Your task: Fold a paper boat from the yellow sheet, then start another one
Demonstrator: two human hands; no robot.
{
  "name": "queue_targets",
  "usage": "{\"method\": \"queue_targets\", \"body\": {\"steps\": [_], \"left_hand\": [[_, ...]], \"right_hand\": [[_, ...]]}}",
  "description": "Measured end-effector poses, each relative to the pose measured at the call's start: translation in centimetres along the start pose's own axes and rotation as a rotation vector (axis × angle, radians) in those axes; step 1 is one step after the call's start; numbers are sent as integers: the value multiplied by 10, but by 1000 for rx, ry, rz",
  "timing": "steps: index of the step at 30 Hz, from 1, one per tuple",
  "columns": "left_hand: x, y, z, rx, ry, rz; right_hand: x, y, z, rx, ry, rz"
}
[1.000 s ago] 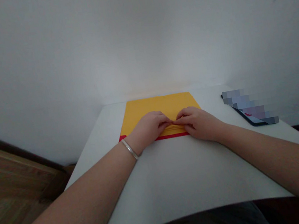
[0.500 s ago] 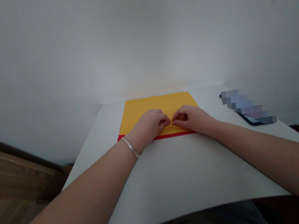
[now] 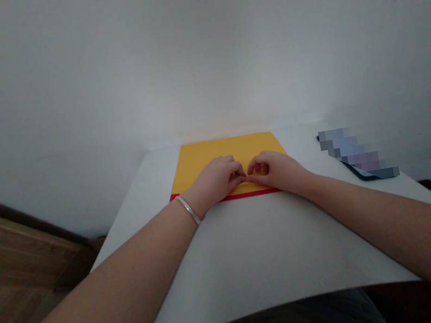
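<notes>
A yellow paper sheet (image 3: pixel 226 152) lies flat on the white table, with a red sheet edge (image 3: pixel 252 194) showing along its near side. Both hands rest on the sheet's near part. My left hand (image 3: pixel 212 180), with a silver bangle (image 3: pixel 188 210) on its wrist, pinches the yellow paper near the middle. My right hand (image 3: pixel 273 169) pinches beside it, and the two sets of fingertips almost meet. Small creases show in the paper between them. The paper under my palms is hidden.
The white table (image 3: pixel 256 254) has a pale wall behind it. A phone (image 3: pixel 360 173), largely pixelated, lies at the right. A wooden surface (image 3: pixel 15 272) lies below the table's left edge.
My right hand's fingers have curled in, and its wrist has drawn slightly toward the paper's near edge. My left hand has barely moved, and the paper stays in place.
</notes>
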State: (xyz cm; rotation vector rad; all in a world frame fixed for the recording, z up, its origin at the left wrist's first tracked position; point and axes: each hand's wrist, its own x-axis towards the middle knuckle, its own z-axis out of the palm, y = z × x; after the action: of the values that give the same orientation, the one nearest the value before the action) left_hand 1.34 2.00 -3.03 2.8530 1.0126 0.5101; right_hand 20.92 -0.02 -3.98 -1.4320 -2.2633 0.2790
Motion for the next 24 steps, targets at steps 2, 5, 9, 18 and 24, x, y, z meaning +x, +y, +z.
{"method": "queue_targets", "body": {"steps": [2, 5, 9, 18, 24], "left_hand": [[0, 0, 1, -7, 7, -7], [0, 1, 1, -21, 4, -25], [0, 3, 2, -16, 41, -65], [0, -2, 4, -76, 15, -33], [-5, -11, 0, -219, -66, 136]], "right_hand": [[0, -1, 0, -16, -3, -3], [0, -2, -1, -42, 12, -9], [1, -3, 0, -63, 16, -22], [2, 3, 1, 11, -13, -10], [-6, 15, -3, 143, -27, -88]]}}
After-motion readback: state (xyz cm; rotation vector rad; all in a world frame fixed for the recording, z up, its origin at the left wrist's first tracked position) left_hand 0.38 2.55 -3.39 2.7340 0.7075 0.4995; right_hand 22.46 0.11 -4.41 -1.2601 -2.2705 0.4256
